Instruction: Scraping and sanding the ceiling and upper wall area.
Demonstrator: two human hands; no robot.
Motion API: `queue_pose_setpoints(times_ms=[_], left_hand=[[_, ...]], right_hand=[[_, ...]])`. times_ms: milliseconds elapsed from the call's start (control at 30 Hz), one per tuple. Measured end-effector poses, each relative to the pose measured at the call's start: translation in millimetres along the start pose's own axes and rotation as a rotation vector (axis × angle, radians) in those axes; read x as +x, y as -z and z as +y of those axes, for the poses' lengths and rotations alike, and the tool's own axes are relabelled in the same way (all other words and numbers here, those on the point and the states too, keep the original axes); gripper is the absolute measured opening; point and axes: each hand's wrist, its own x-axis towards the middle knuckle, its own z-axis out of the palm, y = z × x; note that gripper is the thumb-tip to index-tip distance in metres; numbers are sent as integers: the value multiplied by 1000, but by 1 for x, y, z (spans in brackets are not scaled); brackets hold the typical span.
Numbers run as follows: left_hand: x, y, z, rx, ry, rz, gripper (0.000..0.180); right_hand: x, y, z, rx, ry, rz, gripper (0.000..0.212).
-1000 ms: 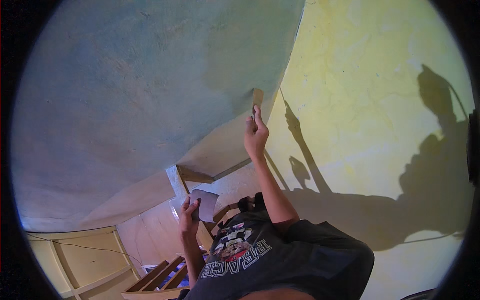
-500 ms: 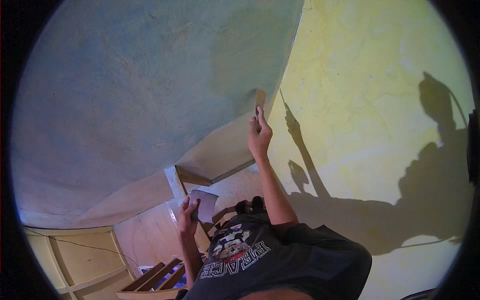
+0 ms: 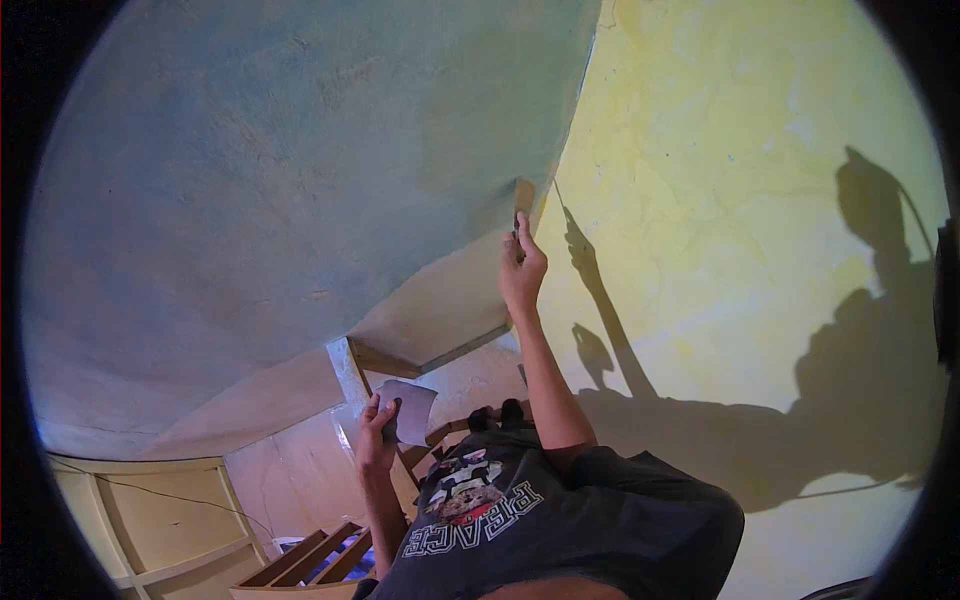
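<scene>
My right hand [image 3: 523, 275] is raised and closed round the handle of a putty knife [image 3: 524, 196]. The flat blade lies against or very close to the blue-grey wall [image 3: 250, 180], just left of the corner where it meets the yellow wall [image 3: 700, 150]. Lower and to the left, my left hand [image 3: 377, 435] grips a thin purple-grey sheet [image 3: 413, 412], its thumb on the near face. Its kind is hard to tell; the outer edge curves slightly. A darker patch shows on the blue-grey wall around the blade.
A wooden post [image 3: 350, 372] stands beyond my left hand. At the lower left are a slatted wooden frame [image 3: 310, 560] and a pale panelled board [image 3: 165, 515] with a dark cable across it. Shadows of my arms and head fall on the yellow wall.
My right hand and the putty knife have shifted very slightly relative to the corner. The view has tilted a little; my left hand keeps hold of the sheet.
</scene>
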Motion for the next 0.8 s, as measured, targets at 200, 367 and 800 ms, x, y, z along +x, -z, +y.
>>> queue_pose_setpoints(times_ms=[200, 367, 800], left_hand=[[-1, -6, -2, 55, 19, 152, 44], [0, -13, 2, 22, 30, 118, 53], [-3, -8, 2, -18, 10, 39, 35]], right_hand=[[4, 9, -62, 639, -645, -107, 52], [1, 4, -63, 605, -612, -92, 52], [1, -7, -36, 323, -460, -28, 51]])
